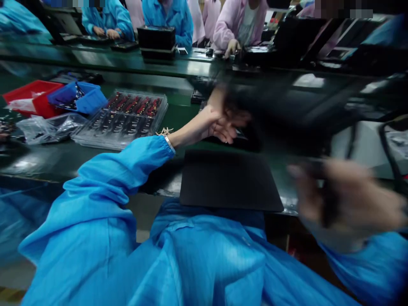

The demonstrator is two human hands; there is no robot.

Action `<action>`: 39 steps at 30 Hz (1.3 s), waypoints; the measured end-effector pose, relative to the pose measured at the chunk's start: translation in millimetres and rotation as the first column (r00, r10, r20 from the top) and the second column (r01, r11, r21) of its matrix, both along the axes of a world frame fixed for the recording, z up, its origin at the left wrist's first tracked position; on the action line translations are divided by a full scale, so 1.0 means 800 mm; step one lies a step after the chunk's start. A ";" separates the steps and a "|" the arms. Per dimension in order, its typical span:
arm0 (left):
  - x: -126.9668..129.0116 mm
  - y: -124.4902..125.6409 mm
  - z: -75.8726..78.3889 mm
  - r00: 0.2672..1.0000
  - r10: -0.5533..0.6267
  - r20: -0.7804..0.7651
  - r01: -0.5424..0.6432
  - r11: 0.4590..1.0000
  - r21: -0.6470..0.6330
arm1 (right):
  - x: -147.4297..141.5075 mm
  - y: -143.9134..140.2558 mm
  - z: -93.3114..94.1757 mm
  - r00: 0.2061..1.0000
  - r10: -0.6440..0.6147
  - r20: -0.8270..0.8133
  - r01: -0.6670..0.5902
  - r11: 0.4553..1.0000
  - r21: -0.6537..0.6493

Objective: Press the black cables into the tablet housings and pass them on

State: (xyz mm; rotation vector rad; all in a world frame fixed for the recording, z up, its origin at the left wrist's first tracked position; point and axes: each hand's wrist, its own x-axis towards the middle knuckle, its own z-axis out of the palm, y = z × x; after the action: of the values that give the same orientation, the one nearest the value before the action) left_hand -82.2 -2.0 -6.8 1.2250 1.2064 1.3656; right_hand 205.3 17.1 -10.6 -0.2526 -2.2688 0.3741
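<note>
Head view: the left hand point(219, 121) reaches forward over the green bench point(63, 157), its fingers curled around the left edge of a large dark object point(287, 110). That object is black, broad and flat, held above the bench and heavily blurred, so its details cannot be told. The right hand point(347, 204) is blurred too; it seems closed on the object's near right edge, though its grip is unclear. A black mat point(229, 180) lies flat on the bench under the object. To the left sit a clear tray point(124, 119), a blue bin point(79, 97) and a red bin point(28, 95).
</note>
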 end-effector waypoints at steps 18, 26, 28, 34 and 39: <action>-0.093 -0.104 -0.083 0.566 0.194 -0.801 -0.225 0.971 0.076 | -0.020 -0.042 -0.080 0.973 0.001 0.231 -0.121 0.853 0.508; -0.061 -0.145 -0.116 0.568 0.166 -0.806 -0.282 0.960 -0.001 | -0.027 -0.039 -0.108 0.957 0.107 0.269 -0.206 0.904 0.374; -0.051 -0.152 -0.115 0.614 0.157 -0.773 -0.307 0.950 -0.051 | -0.026 -0.039 -0.112 0.952 0.126 0.278 -0.221 0.913 0.342; -0.015 -0.165 -0.084 0.914 0.079 -0.399 -0.176 0.961 -0.211 | -0.024 -0.039 -0.125 0.975 0.136 0.177 -0.189 0.924 0.331; 0.012 -0.161 -0.042 0.974 0.224 0.030 -0.214 0.956 -0.201 | -0.022 -0.026 -0.105 0.981 0.191 0.044 -0.194 0.908 0.372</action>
State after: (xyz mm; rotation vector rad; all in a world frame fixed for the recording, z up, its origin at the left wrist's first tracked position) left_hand -72.3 -130.4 -40.2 0.9326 1.4364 1.3908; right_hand 187.9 -3.3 -94.9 0.1705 -2.3235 0.0320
